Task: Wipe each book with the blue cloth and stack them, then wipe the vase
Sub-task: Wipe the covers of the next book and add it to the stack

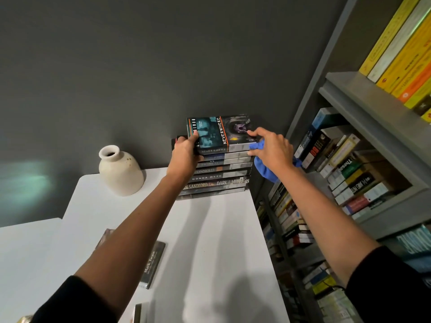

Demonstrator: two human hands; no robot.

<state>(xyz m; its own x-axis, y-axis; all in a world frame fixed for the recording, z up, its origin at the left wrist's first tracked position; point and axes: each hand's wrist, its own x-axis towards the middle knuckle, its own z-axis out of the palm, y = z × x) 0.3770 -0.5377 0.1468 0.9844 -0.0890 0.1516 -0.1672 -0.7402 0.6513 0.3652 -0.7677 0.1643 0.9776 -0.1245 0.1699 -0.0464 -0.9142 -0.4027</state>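
Now, left hand (186, 151) round top book (218, 132).

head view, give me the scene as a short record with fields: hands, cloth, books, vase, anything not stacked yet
left hand: grips the left end of the top book, Neverwhere
right hand: holds the blue cloth, fingertips on that book's right end
stack: books lying flat by the wall on the white top
vase: cream, upright, left of the stack, no hand on it
loose book: Mark Twain spine, nearer the camera, not stacked
bookshelf: grey, right of the stack, full
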